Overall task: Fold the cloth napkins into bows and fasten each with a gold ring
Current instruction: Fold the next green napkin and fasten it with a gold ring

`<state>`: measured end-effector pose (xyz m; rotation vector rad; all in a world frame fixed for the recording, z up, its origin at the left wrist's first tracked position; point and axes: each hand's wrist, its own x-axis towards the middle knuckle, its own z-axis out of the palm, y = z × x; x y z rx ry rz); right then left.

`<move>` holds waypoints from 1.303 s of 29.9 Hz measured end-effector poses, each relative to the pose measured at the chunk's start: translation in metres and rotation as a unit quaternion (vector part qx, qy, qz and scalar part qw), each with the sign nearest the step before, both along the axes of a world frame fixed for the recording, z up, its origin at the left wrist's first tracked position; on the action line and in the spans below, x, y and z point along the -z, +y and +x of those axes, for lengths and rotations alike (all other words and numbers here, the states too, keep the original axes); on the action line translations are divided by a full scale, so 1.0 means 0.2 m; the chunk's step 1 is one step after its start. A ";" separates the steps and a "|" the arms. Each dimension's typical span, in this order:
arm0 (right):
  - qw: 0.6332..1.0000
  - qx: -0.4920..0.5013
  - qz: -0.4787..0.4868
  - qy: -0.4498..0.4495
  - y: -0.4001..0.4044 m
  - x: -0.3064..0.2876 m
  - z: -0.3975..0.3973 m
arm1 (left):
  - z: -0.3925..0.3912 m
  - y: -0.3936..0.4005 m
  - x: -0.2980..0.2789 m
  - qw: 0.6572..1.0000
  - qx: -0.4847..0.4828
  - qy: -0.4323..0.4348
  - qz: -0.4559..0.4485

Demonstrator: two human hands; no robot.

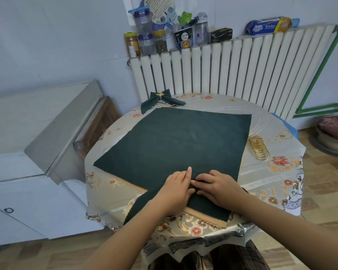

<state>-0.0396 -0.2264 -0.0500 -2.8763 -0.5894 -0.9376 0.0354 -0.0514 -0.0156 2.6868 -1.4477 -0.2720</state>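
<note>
One finished bow (163, 99), ringed in gold, lies at upper centre-left of the surface (277, 184). Dark green napkin (176, 141) spread flat at centre, barely folded. At lower centre, left hand (177, 189) and right hand (218, 187) pinch its near edge, fingers clamped on cloth. Spare gold rings (259, 147) lie at right, unused.

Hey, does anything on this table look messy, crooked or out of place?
Nothing is spilled or damaged. The green napkin lies skewed to the table edge, and the gold rings have toppled into a slanted row at its right.
</note>
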 end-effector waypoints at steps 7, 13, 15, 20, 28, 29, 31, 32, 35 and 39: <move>0.998 0.018 0.037 -0.053 0.01 0.02 -0.01 | 0.03 0.03 0.10 0.991 0.021 -0.051 -0.120; 0.995 0.028 0.087 -0.036 0.02 0.02 0.01 | 0.02 0.04 0.13 0.972 0.032 -0.074 -0.222; 0.994 0.028 0.097 -0.029 0.02 0.02 0.01 | 0.02 0.04 0.12 0.979 0.053 -0.083 -0.178; 0.994 0.039 0.104 0.000 0.02 0.00 0.00 | 0.04 0.05 0.10 0.984 0.079 -0.109 -0.121; 0.978 0.117 0.165 0.043 0.04 -0.02 -0.03 | 0.07 -0.02 0.07 0.981 0.046 -0.066 -0.179; 0.977 0.118 0.169 0.048 0.04 -0.02 -0.04 | 0.06 -0.02 0.07 0.983 0.055 -0.083 -0.157; 0.977 0.116 0.168 0.061 0.05 -0.02 -0.03 | 0.05 0.00 0.09 0.984 0.072 -0.108 -0.126; 0.977 0.116 0.166 0.067 0.04 -0.03 -0.03 | 0.05 0.00 0.09 0.981 0.087 -0.115 -0.133; 0.978 0.108 0.167 0.069 0.03 -0.04 -0.03 | 0.04 0.02 0.12 0.972 0.110 -0.102 -0.181; 0.978 0.112 0.167 0.060 0.03 -0.05 -0.03 | 0.04 0.02 0.14 0.970 0.095 -0.098 -0.201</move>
